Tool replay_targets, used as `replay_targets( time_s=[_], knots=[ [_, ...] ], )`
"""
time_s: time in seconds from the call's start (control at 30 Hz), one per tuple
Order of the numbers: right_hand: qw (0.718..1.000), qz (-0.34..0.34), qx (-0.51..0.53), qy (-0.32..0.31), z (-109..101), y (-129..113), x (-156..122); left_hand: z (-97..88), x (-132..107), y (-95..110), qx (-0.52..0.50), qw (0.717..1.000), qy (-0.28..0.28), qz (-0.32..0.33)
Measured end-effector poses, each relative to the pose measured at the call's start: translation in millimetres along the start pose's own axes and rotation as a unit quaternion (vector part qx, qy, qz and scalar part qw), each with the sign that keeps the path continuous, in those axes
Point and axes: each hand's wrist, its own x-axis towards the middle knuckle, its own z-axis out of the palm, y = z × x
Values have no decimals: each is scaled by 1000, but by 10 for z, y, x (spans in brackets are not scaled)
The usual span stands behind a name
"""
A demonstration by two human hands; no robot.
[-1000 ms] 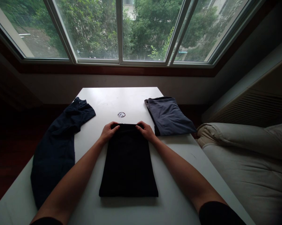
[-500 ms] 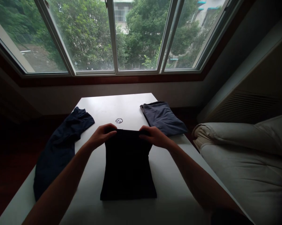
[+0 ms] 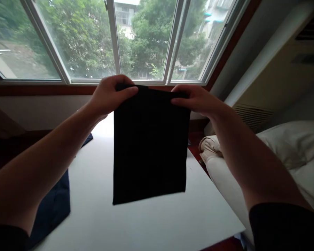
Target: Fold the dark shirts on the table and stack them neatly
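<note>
A folded black garment [image 3: 150, 146] hangs upright above the white table, held by its top edge; what kind of clothing it is does not show. My left hand [image 3: 114, 92] pinches the top left corner, thumb on the near side. At the top right corner my right hand [image 3: 193, 98] grips the same edge. On the table's left side lies a dark navy garment [image 3: 54, 205], partly covered by my left forearm. The raised cloth hides the middle of the table and nearly all of the grey folded garment behind it.
Beneath the cloth spreads the white table [image 3: 94, 216], its right edge running toward a cream padded sofa [image 3: 230, 174]. A wide window [image 3: 143, 45] stands behind it. On the right is a slatted pale unit [image 3: 256, 115].
Both hands have lifted the black garment off the table, up and toward me. It now hangs in front of the window sill. My view has shifted slightly to the right.
</note>
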Motion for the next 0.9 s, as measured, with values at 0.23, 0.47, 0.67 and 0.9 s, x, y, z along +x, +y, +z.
replay_targets(
  time_s=[0.23, 0.47, 0.67, 0.9],
  knots=[
    [983, 1, -141, 113, -680, 476, 455, 676, 970, -276, 27, 993, 73, 90],
    [947, -15, -283, 149, -543, 1319, -224, 1671, 357, -783, 42, 996, 8, 79],
    [959, 17, -281, 15, 214, 2432, -1582, 2607, -871, -1243, 108, 980, -167, 18],
    [966, 119, -226, -45, 414, 2648, -2020, 2865, -1480, -1362, 139, 956, -252, 50]
  ],
)
